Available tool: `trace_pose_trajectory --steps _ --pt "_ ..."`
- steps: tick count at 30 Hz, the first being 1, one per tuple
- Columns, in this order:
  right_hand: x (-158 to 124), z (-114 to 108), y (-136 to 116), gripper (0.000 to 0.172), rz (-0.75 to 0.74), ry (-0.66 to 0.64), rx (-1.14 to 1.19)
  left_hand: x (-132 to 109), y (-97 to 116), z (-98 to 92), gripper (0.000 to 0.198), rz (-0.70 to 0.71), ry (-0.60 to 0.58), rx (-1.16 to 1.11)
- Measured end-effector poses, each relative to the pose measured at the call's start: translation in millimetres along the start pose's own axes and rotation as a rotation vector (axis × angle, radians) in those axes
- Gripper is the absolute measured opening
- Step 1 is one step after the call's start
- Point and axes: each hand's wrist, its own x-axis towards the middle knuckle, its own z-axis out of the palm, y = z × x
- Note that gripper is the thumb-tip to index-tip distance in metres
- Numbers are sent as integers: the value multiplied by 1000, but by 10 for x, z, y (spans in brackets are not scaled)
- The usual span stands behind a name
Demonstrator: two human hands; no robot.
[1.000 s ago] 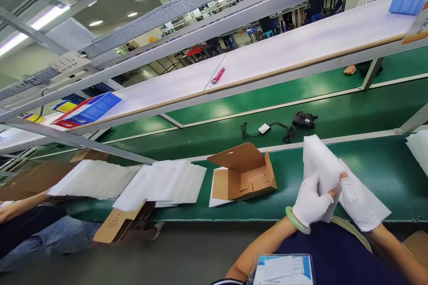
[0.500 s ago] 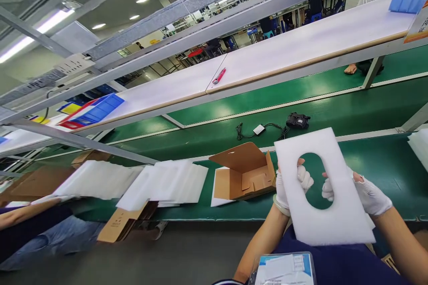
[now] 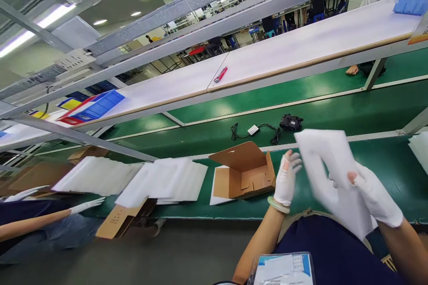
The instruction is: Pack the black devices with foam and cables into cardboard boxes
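- White foam sheet (image 3: 339,153) with a rounded cut-out: held up at a tilt over the near edge of the green surface (image 3: 388,151), to the right of the open brown carton (image 3: 250,178). Outline partly blurred.
- Right hand (image 3: 376,196), gloved: grip closed on the sheet's right side, thumb on the near face, other fingers mostly hidden.
- Left hand (image 3: 287,180), gloved: grip released, fingers raised near the sheet's left edge; contact cannot be told.
- Handling, my judgement: foam looks soft, so light pressure on the solid margin suits; hard squeezing beside the cut-out could crease it.
- One-sided hold probably lets it sway. Left palm flat along the free edge would steady it.
- Carton close by; elbow room matters, a knock could shift it.
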Motion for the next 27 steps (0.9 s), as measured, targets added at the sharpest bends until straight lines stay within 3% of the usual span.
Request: trace_pose_trajectory --steps 2,5,8,11,15,19,23,25,27 --pt "-1 -12 -78 51 -13 10 -202 21 123 -17 75 205 15 152" --pt "10 58 -133 38 1 -148 -365 48 346 8 91 397 -109 461" --pt "-3 156 -121 31 -3 -317 -390 84 522 60 85 389 -317 704" --pt "-42 201 -124 29 -8 -439 -358 101 565 95 70 328 -442 744" --pt "-69 214 -162 26 -8 -516 -347 68 472 116 55 273 -360 588" --pt "-35 270 -114 24 26 -535 -335 60 414 123 51 160 -246 371" --pt "13 218 -20 32 18 -495 -381 143 398 101 50 189 -168 386" --pt "51 48 -10 40 6 -359 -554 198 354 67 48 286 -54 389" --pt "126 -239 -10 48 31 -86 -822 230 285 12 45 338 76 339"
